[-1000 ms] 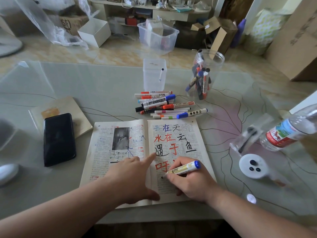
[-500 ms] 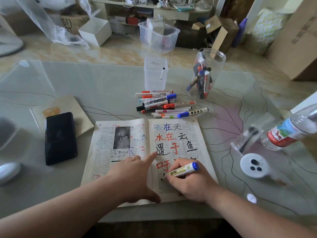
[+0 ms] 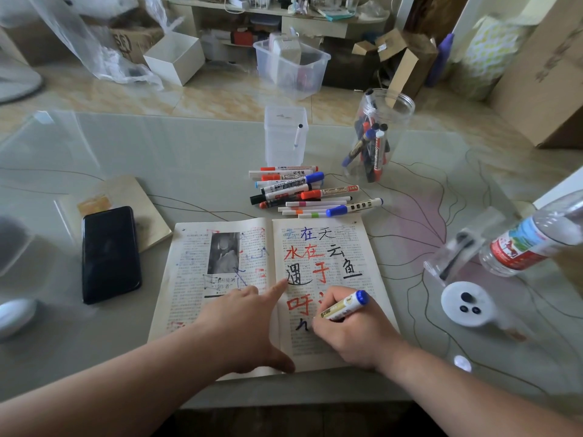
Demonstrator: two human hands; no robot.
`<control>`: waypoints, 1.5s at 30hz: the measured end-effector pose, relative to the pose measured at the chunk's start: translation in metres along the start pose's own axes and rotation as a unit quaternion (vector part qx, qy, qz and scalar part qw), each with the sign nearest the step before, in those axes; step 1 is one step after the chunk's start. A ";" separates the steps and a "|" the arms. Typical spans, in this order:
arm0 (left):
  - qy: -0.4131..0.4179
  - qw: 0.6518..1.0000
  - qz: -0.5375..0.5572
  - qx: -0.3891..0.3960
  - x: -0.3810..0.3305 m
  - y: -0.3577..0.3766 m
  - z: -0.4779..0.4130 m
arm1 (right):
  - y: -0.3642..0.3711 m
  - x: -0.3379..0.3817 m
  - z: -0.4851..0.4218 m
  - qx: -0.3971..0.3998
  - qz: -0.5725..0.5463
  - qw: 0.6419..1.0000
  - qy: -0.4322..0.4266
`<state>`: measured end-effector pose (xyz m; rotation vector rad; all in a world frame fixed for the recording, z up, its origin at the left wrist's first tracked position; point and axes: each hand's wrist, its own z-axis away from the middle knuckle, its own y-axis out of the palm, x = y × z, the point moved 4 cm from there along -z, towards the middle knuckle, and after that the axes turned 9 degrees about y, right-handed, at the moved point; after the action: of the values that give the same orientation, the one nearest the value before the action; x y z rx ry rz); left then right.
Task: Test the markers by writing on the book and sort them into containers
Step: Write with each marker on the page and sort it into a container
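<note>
An open book [image 3: 220,279] lies at the table's near edge, its right page covered with large red, blue and black characters. My right hand [image 3: 353,335] grips a white marker with a blue end [image 3: 345,307], tip down on the lower right page beside a fresh dark stroke. My left hand [image 3: 243,323] presses flat on the book's gutter, index finger stretched out. A pile of several markers [image 3: 303,192] lies just beyond the book. Behind it stand a square clear container [image 3: 285,137] holding one marker and a round clear jar [image 3: 378,137] holding several.
A black phone [image 3: 110,253] lies on a thin notebook [image 3: 126,197] left of the book. At right, a plastic water bottle [image 3: 533,238] lies tilted beside a white round lid [image 3: 467,302] and a clear holder. Boxes and a plastic bin [image 3: 290,64] clutter the floor beyond.
My right hand has shifted slightly down the right page with the marker, and a new dark stroke has appeared below the red character. My left hand stays pressed on the book.
</note>
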<state>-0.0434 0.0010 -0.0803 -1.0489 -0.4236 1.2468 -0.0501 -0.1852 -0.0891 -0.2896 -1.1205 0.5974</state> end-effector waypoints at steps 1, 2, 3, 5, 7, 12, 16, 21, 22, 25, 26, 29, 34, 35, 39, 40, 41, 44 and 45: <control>0.000 1.000 0.000 -0.001 0.000 0.000 0.000 | 0.001 0.000 0.000 0.006 0.004 1.000 -0.001; 0.000 1.000 0.000 -0.002 0.000 0.000 0.000 | 0.001 0.000 0.000 0.009 0.005 1.000 0.000; -0.001 1.000 0.000 -0.002 0.001 0.000 -0.001 | 0.001 0.000 0.000 0.009 0.002 1.000 0.001; -0.002 1.000 0.001 -0.002 0.001 0.000 -0.001 | 0.001 -0.001 -0.001 0.007 -0.003 1.000 -0.001; -0.003 1.000 0.002 -0.002 0.001 0.000 0.000 | -0.001 -0.001 0.000 0.014 -0.012 1.000 -0.015; -0.002 1.000 0.002 -0.002 0.000 0.000 0.000 | -0.001 0.001 0.002 0.018 0.002 1.000 -0.024; -0.002 1.000 0.000 0.000 -0.001 -0.001 0.001 | -0.001 0.003 0.003 0.018 -0.005 0.999 -0.027; -0.001 1.000 0.000 0.001 -0.002 -0.002 0.001 | 0.000 0.005 0.004 0.029 0.005 0.999 -0.046; -0.001 1.000 0.001 0.001 -0.002 -0.002 0.001 | 0.000 0.005 0.004 0.035 0.010 0.998 -0.048; 0.000 1.000 0.005 0.002 -0.002 -0.002 0.001 | 0.002 0.005 0.004 0.052 0.026 0.997 -0.044; 0.000 1.000 0.005 0.003 -0.003 -0.002 0.001 | 0.001 0.005 0.004 0.050 0.029 0.998 -0.038; -0.001 1.000 0.003 0.001 -0.002 -0.002 0.002 | -0.002 0.004 0.002 0.026 0.030 0.999 -0.027; 0.000 1.000 0.001 0.000 -0.002 -0.002 0.002 | -0.001 0.004 0.004 0.069 0.041 0.997 -0.003; 0.000 1.000 0.002 -0.001 -0.003 -0.002 0.002 | 0.000 0.004 0.004 0.084 0.046 0.995 -0.001; -0.001 1.000 0.004 -0.002 -0.002 -0.002 0.002 | -0.001 0.007 0.005 0.090 0.056 0.994 -0.009; -0.001 1.000 0.003 -0.001 -0.002 -0.002 0.002 | -0.002 0.007 0.005 0.088 0.052 0.995 -0.013; -0.002 1.000 0.003 -0.001 -0.002 -0.003 0.001 | -0.002 0.007 0.005 0.087 0.046 0.995 -0.015; -0.002 1.000 0.003 0.001 -0.003 -0.003 0.002 | -0.001 0.008 0.006 0.087 0.020 0.996 -0.024; -0.001 1.000 0.004 0.000 -0.003 -0.003 0.002 | 0.000 0.009 0.006 0.089 0.018 0.995 -0.031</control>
<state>-0.0445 -0.0009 -0.0759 -1.0498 -0.4219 1.2547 -0.0531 -0.1806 -0.0794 -0.1390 -1.1151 0.7364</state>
